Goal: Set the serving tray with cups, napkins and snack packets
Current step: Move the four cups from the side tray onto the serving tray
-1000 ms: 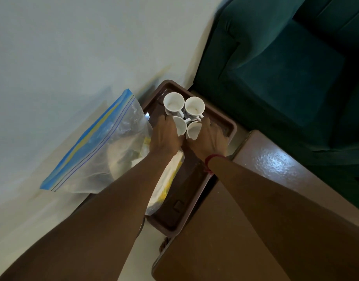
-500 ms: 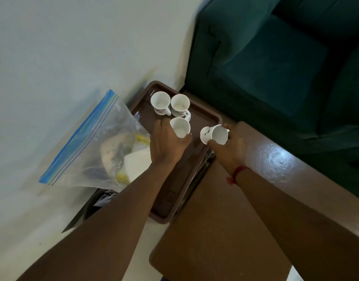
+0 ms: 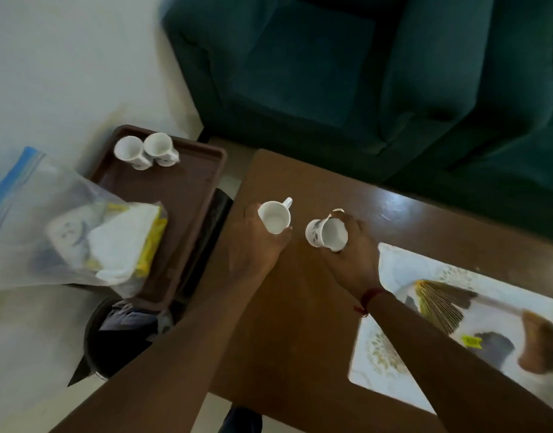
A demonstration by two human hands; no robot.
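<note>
Head view: one white cup (image 3: 274,217) sits in the left hand (image 3: 256,245), whose fingers curl round its wall, the handle pointing away from the palm. Just right of those fingers, apart from them, the right hand (image 3: 353,260) grips a second cup (image 3: 326,234), tilted with its mouth toward the left hand; its fingers wrap the far side. Both cups are over the wooden table (image 3: 284,323); whether they touch it cannot be told. Left of the left fingers lies the brown tray (image 3: 181,195), and at its far end a pair of cups (image 3: 134,153) stands side by side. A clear zip bag (image 3: 50,214) lies across the tray's left rim and covers its near part, holding white napkins (image 3: 122,242) and yellow packets (image 3: 151,245). The tray's near end overlaps a dark bin (image 3: 112,348). Behind the right wrist, which wears a red thread (image 3: 370,296), a patterned mat (image 3: 394,270) carries blurred things. Beyond all the fingers stands a green sofa (image 3: 331,73).
</note>
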